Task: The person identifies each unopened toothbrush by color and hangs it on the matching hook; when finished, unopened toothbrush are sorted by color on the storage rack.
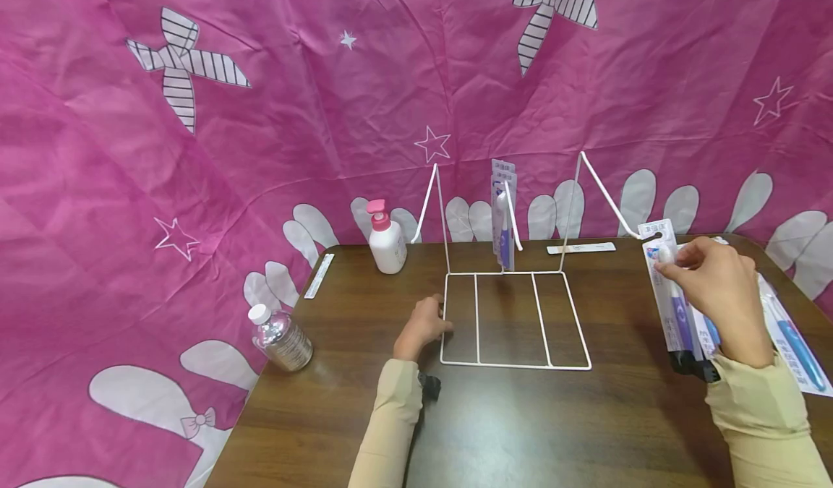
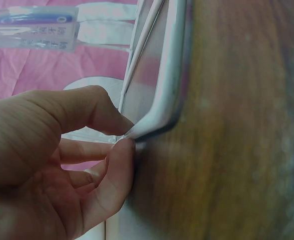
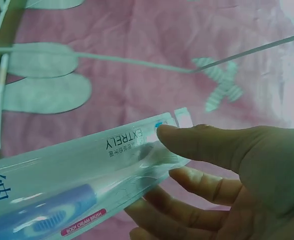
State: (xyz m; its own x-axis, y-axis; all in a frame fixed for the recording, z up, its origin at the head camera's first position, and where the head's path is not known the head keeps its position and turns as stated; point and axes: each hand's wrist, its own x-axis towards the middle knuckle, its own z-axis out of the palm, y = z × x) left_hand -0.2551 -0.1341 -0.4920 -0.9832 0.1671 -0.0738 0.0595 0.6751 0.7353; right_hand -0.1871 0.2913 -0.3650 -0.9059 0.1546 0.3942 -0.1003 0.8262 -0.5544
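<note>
A white wire rack (image 1: 514,366) stands on the table with three arms rising at its back. My left hand (image 1: 421,327) pinches the left rear part of its base frame, thumb and finger meeting at the wire (image 2: 169,70) in the left wrist view. At the right, my right hand (image 1: 722,293) holds a packaged toothbrush (image 1: 679,314) by its upper edge, thumb across the front. The slot at the top of that pack overlaps the tip of the right hook (image 1: 609,197). Packaged toothbrushes (image 1: 504,220) hang on the middle hook; the left hook (image 1: 424,206) carries nothing.
More packaged toothbrushes (image 1: 797,343) lie at the right, partly behind my right hand. A pink-topped pump bottle (image 1: 387,248) stands back left, with a clear white-capped bottle (image 1: 286,343) nearer. Narrow white packets (image 1: 319,276) lie at the left and behind the rack. A pink curtain (image 1: 364,97) hangs behind.
</note>
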